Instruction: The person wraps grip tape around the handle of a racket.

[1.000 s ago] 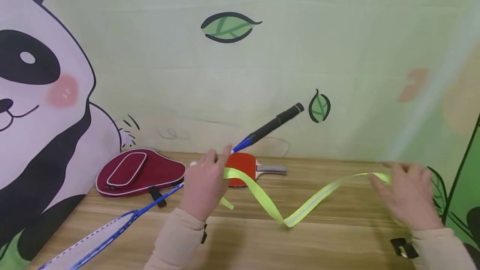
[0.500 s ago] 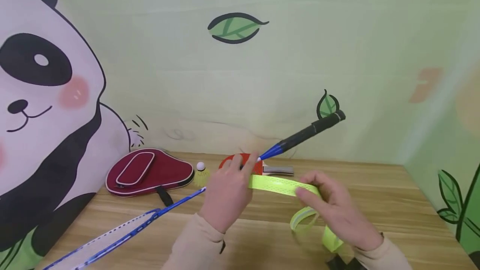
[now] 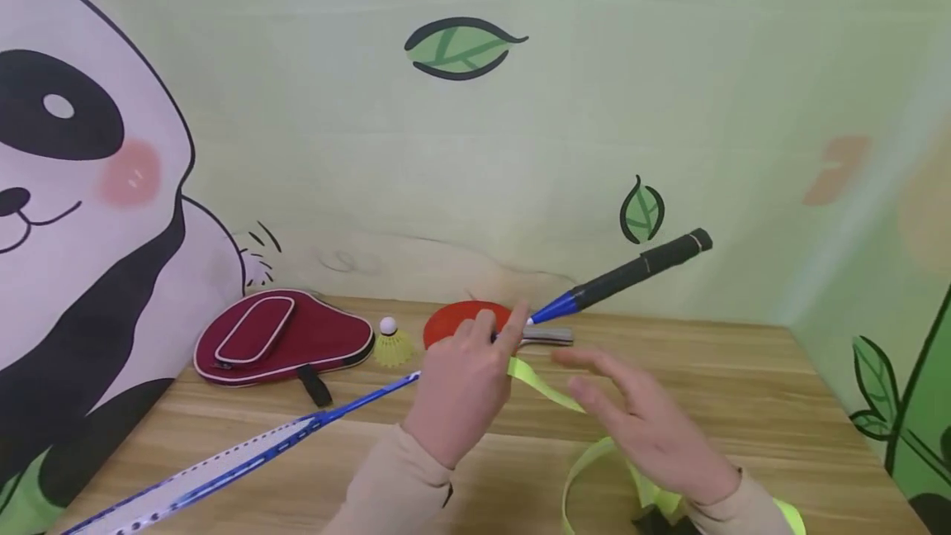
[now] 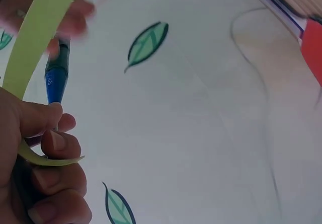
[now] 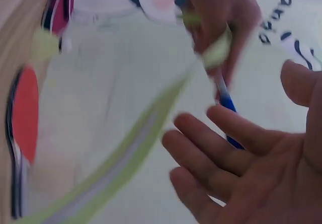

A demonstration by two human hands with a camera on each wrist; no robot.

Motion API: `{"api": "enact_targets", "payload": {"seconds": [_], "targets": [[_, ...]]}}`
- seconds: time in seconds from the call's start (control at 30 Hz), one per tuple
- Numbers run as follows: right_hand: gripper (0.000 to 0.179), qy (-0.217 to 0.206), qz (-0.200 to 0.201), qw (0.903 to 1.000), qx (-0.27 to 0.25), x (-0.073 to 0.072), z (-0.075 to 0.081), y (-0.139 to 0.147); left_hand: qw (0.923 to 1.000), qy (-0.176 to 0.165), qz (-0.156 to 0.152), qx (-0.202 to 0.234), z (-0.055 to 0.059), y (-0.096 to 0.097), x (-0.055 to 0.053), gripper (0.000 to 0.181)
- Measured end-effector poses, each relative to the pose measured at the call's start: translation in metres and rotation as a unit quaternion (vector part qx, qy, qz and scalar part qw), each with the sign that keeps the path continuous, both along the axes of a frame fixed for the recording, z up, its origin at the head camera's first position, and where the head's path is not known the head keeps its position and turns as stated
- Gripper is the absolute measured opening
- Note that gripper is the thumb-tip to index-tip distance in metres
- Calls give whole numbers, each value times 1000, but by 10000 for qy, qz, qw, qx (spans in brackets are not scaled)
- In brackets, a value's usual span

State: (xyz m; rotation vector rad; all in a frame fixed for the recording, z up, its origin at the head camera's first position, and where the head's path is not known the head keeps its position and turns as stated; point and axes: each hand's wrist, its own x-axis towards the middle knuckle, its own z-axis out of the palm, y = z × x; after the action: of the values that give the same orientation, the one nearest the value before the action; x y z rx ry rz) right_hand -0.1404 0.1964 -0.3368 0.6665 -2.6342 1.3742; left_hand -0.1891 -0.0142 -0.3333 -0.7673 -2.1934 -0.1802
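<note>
My left hand (image 3: 464, 390) grips the blue shaft of a badminton racket (image 3: 631, 275), just below its black handle. The racket slants across the head view, its strung head low at the left. Pinned in the same hand is one end of a yellow-green grip tape (image 3: 546, 389); in the left wrist view a short tail of this tape (image 4: 53, 161) pokes out between the fingers. My right hand (image 3: 657, 432) is beside the tape, fingers spread and holding nothing. The right wrist view has the tape (image 5: 131, 143) passing clear of that open palm (image 5: 256, 176).
A maroon paddle case (image 3: 256, 341) lies at the back left of the wooden table (image 3: 750, 403). Beside it stands a yellow shuttlecock (image 3: 391, 343). Behind my left hand lies a red table tennis bat (image 3: 464, 322), and a printed wall (image 3: 357, 147) rises behind.
My right hand came in from the far right, pinched the tape near my left hand, then let it go. The racket and left hand moved rightward, and the tape now hangs slack.
</note>
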Motion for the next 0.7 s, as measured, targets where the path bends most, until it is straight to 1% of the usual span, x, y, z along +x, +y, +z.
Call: {"api": "enact_targets", "payload": {"seconds": [0.07, 0.13, 0.23, 0.27, 0.33, 0.37, 0.43, 0.47, 0.5, 0.53, 0.57, 0.6, 0.63, 0.67, 0.7], "targets": [[27, -42, 132, 9995, -288, -3, -2, -17, 10000, 0, -32, -38, 0, 5, 2, 59], [22, -119, 155, 9986, -492, -3, -5, -28, 10000, 17, -38, -62, 0, 8, 3, 58], [13, -99, 272, 9976, -627, -4, -8, -31, 10000, -33, -40, -46, 2, 6, 2, 58], [12, -81, 355, 9978, -554, -4, -10, -29, 10000, -75, -37, -1, 2, 2, 1, 60], [16, -104, 594, 9978, -284, -4, -14, -19, 9996, -227, -22, 167, 4, -9, -2, 62], [21, -101, 727, 9973, -88, -4, -17, -12, 9994, -265, 53, 224, 6, -16, -4, 60], [33, -102, 724, 9964, 439, -1, -23, 6, 9987, -354, 254, 280, 9, -33, -7, 57], [40, -85, 608, 9958, 682, 0, -26, 17, 9980, -414, 379, 275, 11, -43, -8, 61], [48, -74, 422, 9944, 964, 2, -29, 30, 9973, -493, 503, 228, 13, -52, -8, 68], [55, -110, 173, 9923, 1225, 5, -33, 44, 9962, -582, 634, 145, 14, -60, -9, 78], [62, -267, -122, 9877, 1538, 8, -35, 59, 9952, -655, 728, 52, 16, -68, -9, 90], [69, -533, -409, 9810, 1819, 11, -37, 75, 9939, -804, 759, 3, 16, -75, -9, 104], [77, -932, -676, 9726, 2021, 13, -40, 91, 9925, -936, 788, -38, 16, -80, -8, 115], [84, -1377, -906, 9607, 2235, 15, -43, 107, 9916, -1038, 774, -38, 16, -85, -8, 122], [92, -1843, -1054, 9464, 2435, 17, -47, 121, 9908, -1128, 746, -35, 15, -88, -7, 128]]}}
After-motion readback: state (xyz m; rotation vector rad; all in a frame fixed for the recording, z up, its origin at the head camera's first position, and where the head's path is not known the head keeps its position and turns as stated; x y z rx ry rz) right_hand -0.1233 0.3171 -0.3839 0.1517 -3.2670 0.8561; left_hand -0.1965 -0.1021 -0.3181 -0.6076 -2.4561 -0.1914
